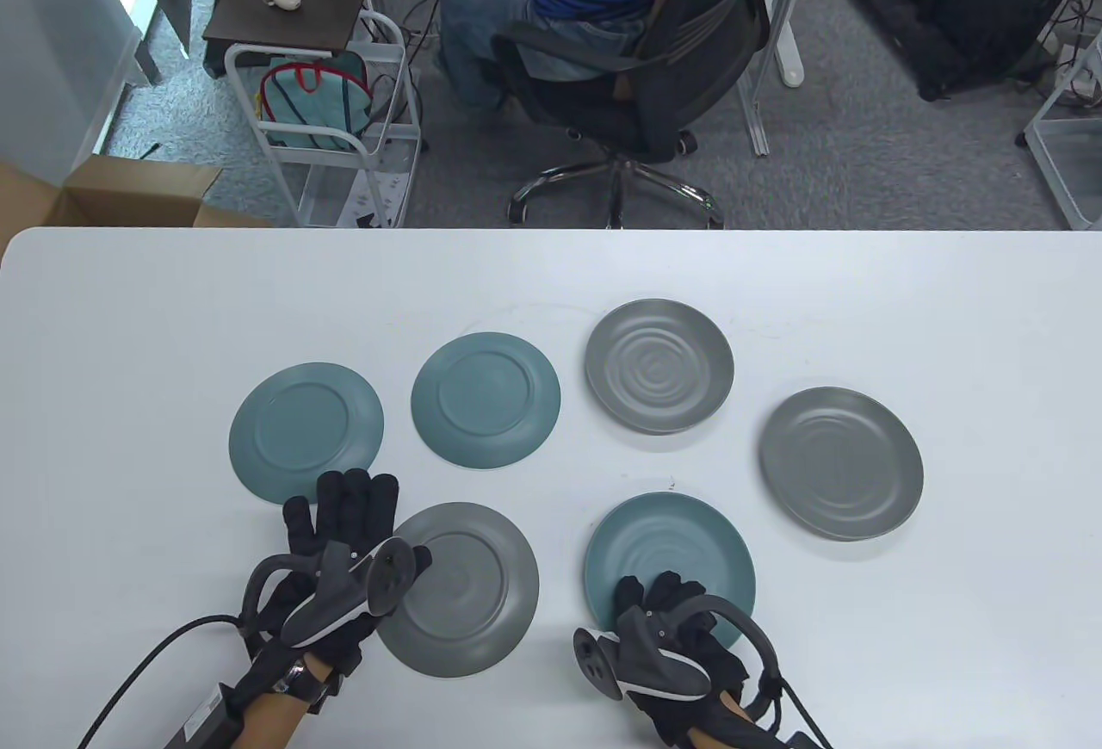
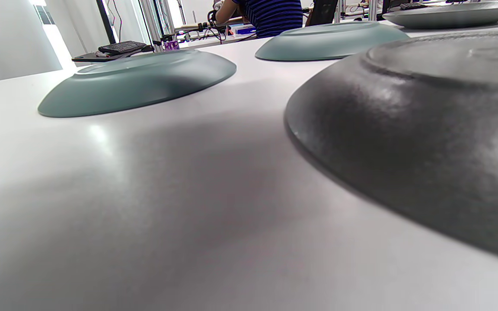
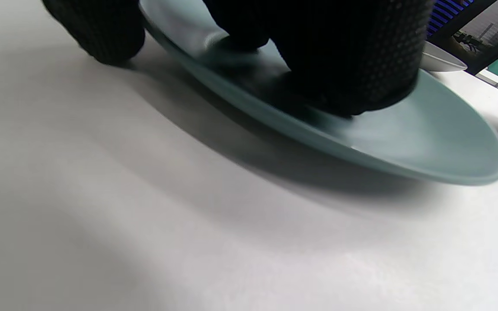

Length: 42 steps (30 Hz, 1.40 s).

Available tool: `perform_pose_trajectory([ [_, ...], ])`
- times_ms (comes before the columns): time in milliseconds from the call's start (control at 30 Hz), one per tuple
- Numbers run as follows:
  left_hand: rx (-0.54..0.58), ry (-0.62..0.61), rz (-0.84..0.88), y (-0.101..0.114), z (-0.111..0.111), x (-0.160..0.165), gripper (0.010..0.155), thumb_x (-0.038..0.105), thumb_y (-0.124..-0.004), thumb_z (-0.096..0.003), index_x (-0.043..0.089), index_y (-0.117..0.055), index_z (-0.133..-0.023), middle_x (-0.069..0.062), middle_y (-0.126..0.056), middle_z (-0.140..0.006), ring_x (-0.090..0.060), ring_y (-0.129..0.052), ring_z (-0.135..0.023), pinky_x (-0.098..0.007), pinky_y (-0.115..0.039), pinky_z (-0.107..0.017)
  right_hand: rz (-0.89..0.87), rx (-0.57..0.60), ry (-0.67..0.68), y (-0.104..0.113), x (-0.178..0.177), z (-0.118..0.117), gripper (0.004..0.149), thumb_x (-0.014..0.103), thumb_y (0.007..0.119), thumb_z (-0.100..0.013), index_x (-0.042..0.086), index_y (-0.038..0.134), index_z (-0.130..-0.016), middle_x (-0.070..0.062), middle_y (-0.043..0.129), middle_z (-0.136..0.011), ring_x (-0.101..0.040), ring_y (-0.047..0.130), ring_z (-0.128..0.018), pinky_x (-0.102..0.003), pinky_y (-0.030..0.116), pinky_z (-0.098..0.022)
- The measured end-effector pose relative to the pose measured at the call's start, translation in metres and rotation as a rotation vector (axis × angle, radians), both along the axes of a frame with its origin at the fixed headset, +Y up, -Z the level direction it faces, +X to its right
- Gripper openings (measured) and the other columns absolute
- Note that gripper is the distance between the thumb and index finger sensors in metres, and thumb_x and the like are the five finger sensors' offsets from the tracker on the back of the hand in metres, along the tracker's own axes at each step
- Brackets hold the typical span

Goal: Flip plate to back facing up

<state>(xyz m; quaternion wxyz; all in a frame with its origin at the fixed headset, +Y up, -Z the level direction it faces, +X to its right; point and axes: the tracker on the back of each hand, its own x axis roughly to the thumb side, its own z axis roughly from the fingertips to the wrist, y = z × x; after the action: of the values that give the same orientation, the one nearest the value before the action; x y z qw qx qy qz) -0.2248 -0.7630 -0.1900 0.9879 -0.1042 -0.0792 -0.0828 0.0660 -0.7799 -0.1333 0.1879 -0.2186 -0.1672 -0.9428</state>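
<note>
A teal plate (image 1: 680, 542) lies face up at the front of the white table (image 1: 129, 310), its rippled inside showing. My right hand (image 1: 659, 598) holds its near rim. In the right wrist view the fingers (image 3: 352, 52) press on the inside of the teal plate (image 3: 426, 142), the thumb is at the rim on the left, and a shadow lies under the plate's edge. My left hand (image 1: 353, 516) lies open and flat on the table, just left of a grey plate (image 1: 465, 603) that is back up.
Two teal plates (image 1: 306, 430) (image 1: 485, 400) lie back up at the left and also show in the left wrist view (image 2: 136, 82) (image 2: 327, 41). Two grey plates (image 1: 659, 366) (image 1: 841, 462) lie face up at the right. A person sits on an office chair (image 1: 620, 86) beyond the far edge.
</note>
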Motion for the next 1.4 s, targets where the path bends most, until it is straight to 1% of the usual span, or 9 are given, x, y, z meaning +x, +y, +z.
perform_pose_trajectory([
  [300, 0.004, -0.006, 0.004, 0.000, 0.000, 0.000, 0.087, 0.071, -0.041, -0.0553, 0.016, -0.020, -0.120, -0.019, -0.028, -0.122, -0.048, -0.035, -0.118, -0.069, -0.033, -0.077, -0.001, -0.023, -0.007, 0.004, -0.004, -0.001, 0.074, 0.044, 0.068, -0.054, -0.004, 0.044, -0.105, -0.043, 0.065, -0.094, -0.059, 0.080, -0.076, -0.044, 0.084, -0.044],
  [400, 0.011, -0.006, 0.010, 0.001, 0.001, 0.000, 0.087, 0.071, -0.041, -0.0553, 0.016, -0.021, -0.120, -0.019, -0.028, -0.122, -0.048, -0.035, -0.118, -0.069, -0.033, -0.077, -0.039, -0.040, -0.032, 0.009, -0.003, -0.002, 0.072, 0.041, 0.066, -0.055, -0.004, 0.042, -0.105, -0.043, 0.064, -0.095, -0.059, 0.080, -0.077, -0.043, 0.085, -0.043],
  [533, 0.012, -0.006, 0.015, 0.002, 0.001, -0.001, 0.087, 0.071, -0.041, -0.0553, 0.016, -0.020, -0.120, -0.019, -0.028, -0.122, -0.048, -0.035, -0.117, -0.069, -0.033, -0.078, -0.105, -0.070, -0.071, 0.020, 0.002, -0.005, 0.070, 0.037, 0.066, -0.056, -0.004, 0.040, -0.106, -0.042, 0.061, -0.097, -0.059, 0.077, -0.080, -0.044, 0.084, -0.045],
  [800, 0.014, -0.003, 0.019, 0.002, 0.001, -0.002, 0.087, 0.071, -0.041, -0.0553, 0.016, -0.020, -0.120, -0.019, -0.028, -0.122, -0.048, -0.035, -0.118, -0.069, -0.033, -0.078, -0.258, -0.059, -0.119, 0.044, 0.015, -0.012, 0.065, 0.031, 0.065, -0.056, -0.004, 0.041, -0.105, -0.039, 0.065, -0.096, -0.056, 0.081, -0.079, -0.044, 0.085, -0.045],
  [967, 0.016, -0.004, 0.021, 0.002, 0.001, -0.002, 0.088, 0.071, -0.041, -0.0552, 0.016, -0.020, -0.121, -0.019, -0.028, -0.122, -0.048, -0.035, -0.117, -0.069, -0.033, -0.077, -0.395, -0.028, -0.154, 0.062, 0.030, -0.016, 0.061, 0.028, 0.066, -0.055, -0.004, 0.045, -0.103, -0.036, 0.068, -0.095, -0.053, 0.084, -0.078, -0.044, 0.085, -0.045],
  [1167, 0.017, -0.003, 0.019, 0.002, 0.001, -0.002, 0.087, 0.071, -0.041, -0.0553, 0.016, -0.020, -0.120, -0.019, -0.028, -0.122, -0.048, -0.035, -0.117, -0.069, -0.033, -0.078, -0.613, 0.018, -0.205, 0.085, 0.053, -0.020, 0.057, 0.026, 0.067, -0.054, -0.003, 0.050, -0.099, -0.032, 0.073, -0.093, -0.049, 0.088, -0.075, -0.042, 0.087, -0.044],
  [1400, 0.016, -0.003, 0.026, 0.002, 0.000, -0.003, 0.088, 0.071, -0.041, -0.0553, 0.016, -0.020, -0.120, -0.019, -0.028, -0.122, -0.048, -0.035, -0.118, -0.070, -0.033, -0.077, -0.925, 0.006, -0.317, 0.096, 0.092, -0.025, 0.054, 0.026, 0.070, -0.053, -0.002, 0.054, -0.097, -0.029, 0.077, -0.090, -0.047, 0.091, -0.072, -0.041, 0.087, -0.043],
])
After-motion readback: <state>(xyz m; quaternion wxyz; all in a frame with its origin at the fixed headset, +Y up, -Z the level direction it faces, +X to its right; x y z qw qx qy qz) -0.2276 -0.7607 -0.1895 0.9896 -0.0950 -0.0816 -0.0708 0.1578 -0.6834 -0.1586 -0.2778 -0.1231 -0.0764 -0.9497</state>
